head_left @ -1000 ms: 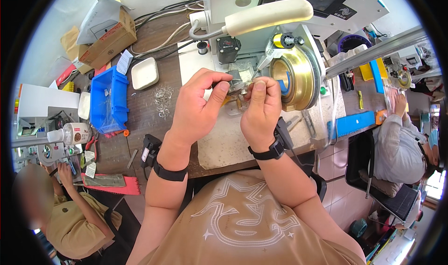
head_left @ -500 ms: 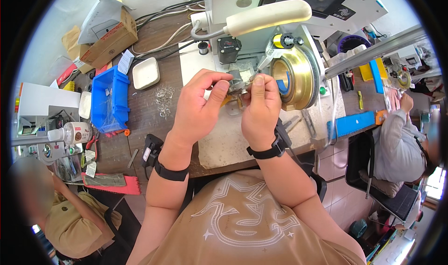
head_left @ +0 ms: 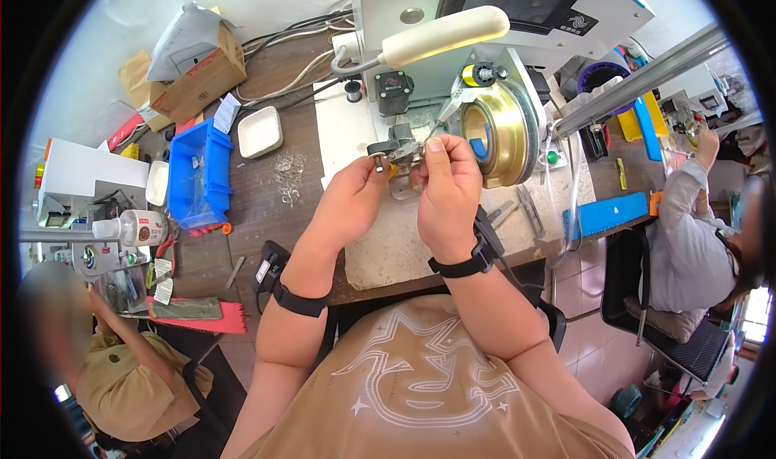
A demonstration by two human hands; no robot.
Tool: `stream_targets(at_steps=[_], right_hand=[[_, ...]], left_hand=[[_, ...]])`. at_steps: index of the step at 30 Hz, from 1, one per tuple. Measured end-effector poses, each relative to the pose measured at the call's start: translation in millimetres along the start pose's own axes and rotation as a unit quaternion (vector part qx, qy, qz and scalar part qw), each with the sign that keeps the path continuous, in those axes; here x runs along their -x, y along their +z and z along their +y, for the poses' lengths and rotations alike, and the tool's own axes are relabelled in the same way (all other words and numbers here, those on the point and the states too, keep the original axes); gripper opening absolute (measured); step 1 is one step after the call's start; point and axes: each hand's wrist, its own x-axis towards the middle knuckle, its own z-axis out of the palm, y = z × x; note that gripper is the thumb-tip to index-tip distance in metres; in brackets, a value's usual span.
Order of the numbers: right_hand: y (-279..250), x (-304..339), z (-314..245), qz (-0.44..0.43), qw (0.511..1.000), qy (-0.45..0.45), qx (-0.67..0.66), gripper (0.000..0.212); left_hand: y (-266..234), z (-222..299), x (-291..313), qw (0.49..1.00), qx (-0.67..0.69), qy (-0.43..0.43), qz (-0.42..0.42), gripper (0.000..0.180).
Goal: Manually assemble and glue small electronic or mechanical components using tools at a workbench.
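A small metal clamping fixture point(head_left: 396, 147) juts out from the front of a bench machine point(head_left: 440, 47). My left hand point(head_left: 349, 202) is closed just below its left end, fingertips bunched by a short metal pin point(head_left: 378, 164). What those fingers hold, if anything, is too small to make out. On the fixture's other side my right hand point(head_left: 449, 191) pinches thumb against fingers, with the contents hidden. Right beside that hand sits a large brass-coloured wheel point(head_left: 493, 140) with a blue piece inside. A thin pointed metal part point(head_left: 449, 110) reaches down toward the fixture.
Left of the machine, a pile of small wire pieces point(head_left: 289, 174) lies by a white dish point(head_left: 260, 132) and a blue bin point(head_left: 199, 176). A cream lamp arm point(head_left: 444, 37) hangs overhead. Tweezers point(head_left: 531, 210) rest at right. Co-workers sit on both sides.
My left hand has dropped from the top of the fixture to just below its left end, uncovering the clamp. My right hand remains pinched at the fixture. The view has shifted slightly.
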Motion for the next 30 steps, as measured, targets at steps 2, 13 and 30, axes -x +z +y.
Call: stream_targets(at_steps=[2, 13, 30], right_hand=[[4.4, 0.1, -3.0, -0.003, 1.0, -0.007, 0.007, 0.012], [6.2, -3.1, -18.0, 0.007, 0.994, 0.014, 0.11, 0.012], [-33.3, 37.2, -33.7, -0.077, 0.987, 0.097, -0.101, 0.009]], left_hand=[[0.3, 1.0, 0.0, 1.0, -0.03, 0.003, 0.0, 0.036], [-20.3, 46.1, 16.5, 0.945, -0.212, 0.191, 0.157, 0.017], [41.4, 25.7, 60.8, 0.95, 0.187, 0.232, 0.094, 0.013]])
